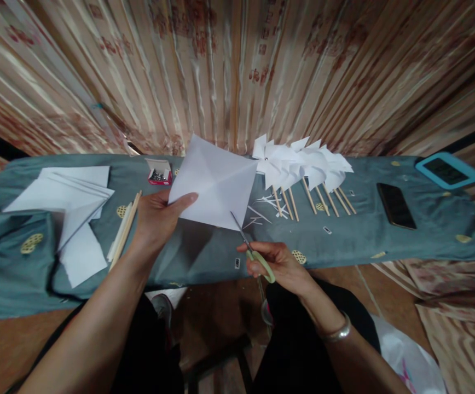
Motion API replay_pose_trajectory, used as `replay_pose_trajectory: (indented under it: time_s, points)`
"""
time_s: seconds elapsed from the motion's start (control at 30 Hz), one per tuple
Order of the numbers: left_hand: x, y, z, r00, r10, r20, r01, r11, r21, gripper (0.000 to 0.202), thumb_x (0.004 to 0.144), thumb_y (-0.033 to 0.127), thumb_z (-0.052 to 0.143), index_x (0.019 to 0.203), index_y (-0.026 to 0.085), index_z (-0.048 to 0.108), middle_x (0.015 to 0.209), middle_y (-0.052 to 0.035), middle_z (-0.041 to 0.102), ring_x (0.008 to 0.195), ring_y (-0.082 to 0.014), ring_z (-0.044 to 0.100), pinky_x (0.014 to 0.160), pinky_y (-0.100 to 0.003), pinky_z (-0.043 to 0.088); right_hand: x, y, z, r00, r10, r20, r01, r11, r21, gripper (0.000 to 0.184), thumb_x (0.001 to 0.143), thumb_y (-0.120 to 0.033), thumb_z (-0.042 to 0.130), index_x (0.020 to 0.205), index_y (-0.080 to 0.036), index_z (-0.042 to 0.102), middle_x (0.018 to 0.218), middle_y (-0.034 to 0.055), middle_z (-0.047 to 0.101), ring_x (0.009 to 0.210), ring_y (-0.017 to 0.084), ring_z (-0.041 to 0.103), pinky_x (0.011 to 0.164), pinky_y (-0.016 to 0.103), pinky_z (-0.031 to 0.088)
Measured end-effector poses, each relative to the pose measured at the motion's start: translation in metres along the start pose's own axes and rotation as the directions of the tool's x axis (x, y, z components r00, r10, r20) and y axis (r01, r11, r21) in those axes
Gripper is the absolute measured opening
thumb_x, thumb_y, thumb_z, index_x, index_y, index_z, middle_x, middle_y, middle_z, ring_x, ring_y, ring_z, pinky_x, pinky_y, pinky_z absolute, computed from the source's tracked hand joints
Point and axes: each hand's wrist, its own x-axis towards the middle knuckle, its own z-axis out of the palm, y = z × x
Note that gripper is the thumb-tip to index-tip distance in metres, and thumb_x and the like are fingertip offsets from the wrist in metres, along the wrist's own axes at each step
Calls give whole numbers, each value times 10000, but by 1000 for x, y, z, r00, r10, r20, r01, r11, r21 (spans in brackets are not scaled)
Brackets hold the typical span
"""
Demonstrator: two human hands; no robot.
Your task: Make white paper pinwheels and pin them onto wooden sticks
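Note:
My left hand (157, 216) pinches the left corner of a square white paper sheet (216, 183) with diagonal creases, holding it above the grey-blue cloth-covered table (204, 254). My right hand (276, 265) grips green-handled scissors (250, 249). Their blades point up at the sheet's lower corner. A row of several finished white paper pinwheels (303, 164) on wooden sticks lies just right of the sheet. Thin white paper strips (262, 210) lie scattered below the pinwheels.
A pile of white paper sheets (71, 205) and a few wooden sticks (125, 230) lie at the left. A small pink box of pins (158, 172) sits behind the sheet. A black phone (395, 205) and a blue-framed tablet (446, 171) lie at the right. A striped curtain hangs behind.

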Motion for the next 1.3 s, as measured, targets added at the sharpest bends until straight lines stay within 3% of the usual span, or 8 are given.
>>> replay_pose_trajectory:
  time_s: [0.23,0.77,1.3]
  points:
    - [1,-2,-1,1000,13,8,-13,1000,-16,100,625,275,805,694,217,762,682,31,738,603,-153,630,600,-297,538,1,-3,1,999,42,4,-42,997,57,398,663,-384,837,973,-160,727,602,-44,628,506,54,539,519,202,473]
    - [-2,-7,1,1000,0,24,-1,999,51,211,610,365,790,736,198,762,767,-47,760,691,-225,683,650,-345,577,0,-1,-1,1000,25,-3,-25,1000,-5,428,676,-404,823,999,-142,720,589,-48,592,512,64,523,527,223,479]
    - [-2,-9,1,998,-50,48,44,992,115,266,579,424,818,708,198,759,744,-46,756,672,-234,682,620,-342,571,-1,-4,2,1000,14,-15,-14,1000,-3,427,687,-345,822,1023,-106,712,608,-17,602,521,85,527,534,254,484]
